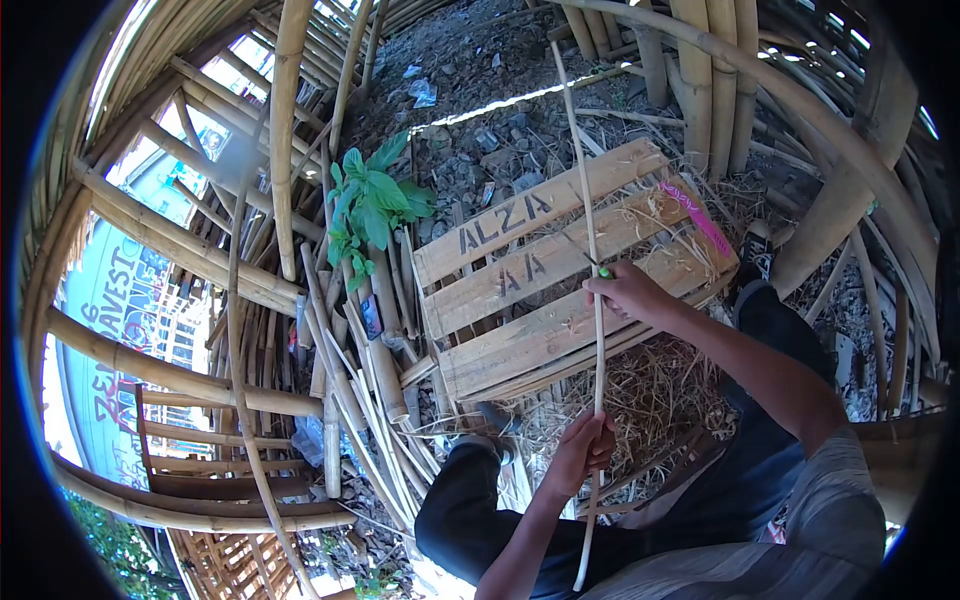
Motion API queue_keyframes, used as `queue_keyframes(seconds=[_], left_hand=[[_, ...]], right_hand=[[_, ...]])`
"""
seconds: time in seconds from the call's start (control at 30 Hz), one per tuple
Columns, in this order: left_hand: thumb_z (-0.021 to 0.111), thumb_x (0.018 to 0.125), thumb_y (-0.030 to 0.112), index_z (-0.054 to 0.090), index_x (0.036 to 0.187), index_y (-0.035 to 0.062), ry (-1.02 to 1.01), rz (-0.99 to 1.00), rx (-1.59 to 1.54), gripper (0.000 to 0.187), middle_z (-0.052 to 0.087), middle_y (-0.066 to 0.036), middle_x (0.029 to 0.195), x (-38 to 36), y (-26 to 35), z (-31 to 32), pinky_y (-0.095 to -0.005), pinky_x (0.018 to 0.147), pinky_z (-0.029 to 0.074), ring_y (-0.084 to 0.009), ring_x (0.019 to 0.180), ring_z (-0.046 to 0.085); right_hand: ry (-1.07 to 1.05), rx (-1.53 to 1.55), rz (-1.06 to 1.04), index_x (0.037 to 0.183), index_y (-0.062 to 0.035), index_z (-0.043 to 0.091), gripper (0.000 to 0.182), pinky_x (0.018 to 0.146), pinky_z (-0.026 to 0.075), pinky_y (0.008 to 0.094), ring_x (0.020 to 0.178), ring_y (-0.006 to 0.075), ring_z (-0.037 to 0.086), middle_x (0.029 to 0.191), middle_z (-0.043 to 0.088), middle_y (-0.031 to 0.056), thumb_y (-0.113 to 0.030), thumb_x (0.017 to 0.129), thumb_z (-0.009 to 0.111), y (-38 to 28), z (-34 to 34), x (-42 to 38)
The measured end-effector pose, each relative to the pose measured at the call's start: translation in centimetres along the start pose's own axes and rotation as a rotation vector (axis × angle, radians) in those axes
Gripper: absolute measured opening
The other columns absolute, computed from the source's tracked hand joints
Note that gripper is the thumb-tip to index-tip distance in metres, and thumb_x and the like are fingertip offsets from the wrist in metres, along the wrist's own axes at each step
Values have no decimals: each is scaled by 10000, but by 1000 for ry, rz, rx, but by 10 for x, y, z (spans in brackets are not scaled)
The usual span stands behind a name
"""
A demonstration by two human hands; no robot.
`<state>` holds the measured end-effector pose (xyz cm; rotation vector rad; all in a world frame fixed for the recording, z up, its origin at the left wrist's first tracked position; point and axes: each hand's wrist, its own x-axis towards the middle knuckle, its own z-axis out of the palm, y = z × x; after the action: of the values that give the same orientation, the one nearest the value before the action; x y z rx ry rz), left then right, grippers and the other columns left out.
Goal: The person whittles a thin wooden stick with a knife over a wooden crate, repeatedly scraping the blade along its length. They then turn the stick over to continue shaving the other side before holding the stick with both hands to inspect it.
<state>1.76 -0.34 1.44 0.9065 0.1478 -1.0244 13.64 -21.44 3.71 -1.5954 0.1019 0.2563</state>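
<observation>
A long, thin bamboo strip (pixel 585 195) runs up and down across the middle of the view, passing over a slatted wooden crate (pixel 480 292) marked "ALZA AA". My left hand (pixel 582 452) is closed around the strip's lower part, below the crate's near edge. Higher up, my right hand (pixel 630 292) is closed on a knife with a green handle (pixel 604 272), right against the strip. Its thin dark blade points up and left over the crate slats. The fingers partly hide the handle.
Fine shavings (pixel 650 400) cover the ground between my legs. Cut bamboo strips (pixel 375 420) lie left of the crate, near a leafy green plant (pixel 375 200). Bamboo poles (pixel 720 90) stand at the upper right. A bamboo lattice (pixel 180 370) borders the left side.
</observation>
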Motion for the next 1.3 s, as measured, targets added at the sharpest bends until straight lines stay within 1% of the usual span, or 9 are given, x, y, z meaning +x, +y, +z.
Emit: queue_keyframes(seconds=[0.1,0.2,0.3,0.5,0.83,0.97,1.1,1.23,1.3], left_hand=[[361,956,241,457,845,92,85,105,57,209,286,70,562,4,-2,-8,-177,388,186,-14,433,225],[353,958,233,452,838,98,160,115,72,206,292,63,556,8,0,-16,-178,366,183,-20,418,231],[351,958,231,441,823,106,213,120,80,205,290,62,552,8,1,-17,-179,354,180,-23,411,231],[342,957,268,377,754,137,209,95,-27,245,256,67,530,9,0,-17,-188,345,160,-29,400,209],[363,932,318,300,663,173,169,-20,-163,312,215,58,506,1,8,-11,-207,339,145,-48,392,195],[359,930,316,302,664,177,189,-59,-175,306,211,59,504,-2,12,-8,-208,337,150,-51,393,188],[362,928,317,303,664,179,162,-81,-236,304,208,59,501,-6,9,-6,-208,335,149,-52,389,191],[365,926,316,304,664,179,170,-81,-220,302,205,60,499,-5,12,-6,-209,335,141,-52,387,190],[366,925,317,303,663,179,182,-91,-219,302,206,60,500,-4,12,-5,-210,335,139,-52,386,189]], right_hand=[[63,-242,8,665,0,581,346,416,347,293,421,139,458,502,489,42,-319,790,534,12,-2,1],[-119,-463,47,717,32,583,395,511,429,343,522,229,557,588,579,141,-359,764,557,27,13,-13],[-341,-675,-1,737,35,592,359,555,459,387,575,298,602,631,596,194,-322,756,554,31,32,-30],[-382,-821,-141,727,51,590,315,610,488,438,663,402,597,672,587,251,-261,743,544,55,57,-52],[-23,-1051,-133,726,17,619,293,607,509,427,641,338,629,648,604,211,-271,735,563,63,41,-26],[-272,-1064,-202,697,-3,621,275,600,510,425,640,336,627,647,607,203,-274,711,581,50,62,-55],[-173,-1130,-331,646,-10,626,247,572,509,423,615,327,629,624,606,189,-250,689,584,54,49,-41],[-44,-1067,-195,644,-13,619,233,586,508,424,622,334,623,607,590,199,-244,667,602,46,52,-40],[-297,-1164,-213,647,-10,623,221,599,510,427,636,345,624,635,600,209,-227,665,584,43,67,-58]])
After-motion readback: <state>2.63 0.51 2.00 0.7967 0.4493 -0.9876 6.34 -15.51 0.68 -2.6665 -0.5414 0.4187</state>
